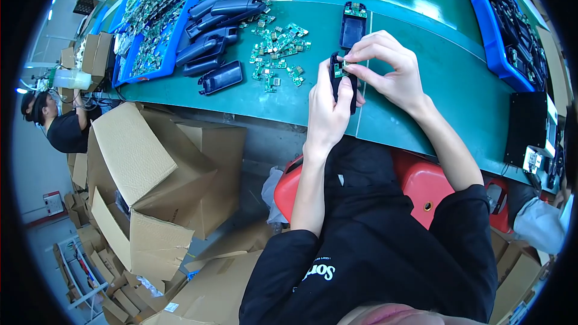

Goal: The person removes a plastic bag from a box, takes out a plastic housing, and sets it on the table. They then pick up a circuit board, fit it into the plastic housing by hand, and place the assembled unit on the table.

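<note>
The left hand (328, 105) grips a dark plastic housing (335, 75) upright above the green table (421, 78), mostly hidden by its fingers. The right hand (388, 66) pinches a small green circuit board (339, 70) against it; details are unclear.

both hands (361, 84) on a dark plastic shell (337, 78) with small green circuit board (339, 70), above green belt (421, 78)

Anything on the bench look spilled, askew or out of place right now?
Nothing looks damaged. The small green circuit boards lie in a loose scatter on the green bench rather than in the blue tray. The left hand holds a dark casing while the right hand sets a board into it.
</note>
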Motion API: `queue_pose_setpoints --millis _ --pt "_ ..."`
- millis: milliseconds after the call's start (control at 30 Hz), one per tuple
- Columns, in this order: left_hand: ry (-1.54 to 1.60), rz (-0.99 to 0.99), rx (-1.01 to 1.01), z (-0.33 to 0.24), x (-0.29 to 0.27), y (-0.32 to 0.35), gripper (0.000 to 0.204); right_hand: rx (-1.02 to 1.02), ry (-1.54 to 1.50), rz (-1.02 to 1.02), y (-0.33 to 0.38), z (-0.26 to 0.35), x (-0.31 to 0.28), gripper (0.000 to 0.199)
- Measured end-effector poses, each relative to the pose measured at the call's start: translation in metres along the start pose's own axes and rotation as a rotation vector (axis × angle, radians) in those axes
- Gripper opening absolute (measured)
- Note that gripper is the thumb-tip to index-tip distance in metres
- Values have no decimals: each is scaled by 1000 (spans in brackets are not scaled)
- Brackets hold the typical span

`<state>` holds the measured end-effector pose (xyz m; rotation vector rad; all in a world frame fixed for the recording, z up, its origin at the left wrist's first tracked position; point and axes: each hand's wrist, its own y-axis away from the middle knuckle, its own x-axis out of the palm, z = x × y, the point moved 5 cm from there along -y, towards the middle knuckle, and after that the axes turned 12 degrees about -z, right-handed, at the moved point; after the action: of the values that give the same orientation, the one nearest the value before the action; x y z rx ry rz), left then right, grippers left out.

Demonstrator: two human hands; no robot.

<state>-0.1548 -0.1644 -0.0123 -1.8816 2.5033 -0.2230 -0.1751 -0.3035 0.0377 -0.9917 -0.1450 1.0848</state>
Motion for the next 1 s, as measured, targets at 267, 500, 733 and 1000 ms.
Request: queue_pose_setpoints --millis 267,500,733,1000 --pt "-35 18 10 -1 -1 0 29 2 51 -25 0 4 -1 16" --pt "-74 19 37 0 -1 1 31 -58 52 -23 -2 8 -2 17" --pt "-90 3 23 -1 -1 1 31 -72 42 -14 -3 8 -2 18" --pt "-29 13 26 0 -2 1 31 14 -40 39 -3 5 -2 19"
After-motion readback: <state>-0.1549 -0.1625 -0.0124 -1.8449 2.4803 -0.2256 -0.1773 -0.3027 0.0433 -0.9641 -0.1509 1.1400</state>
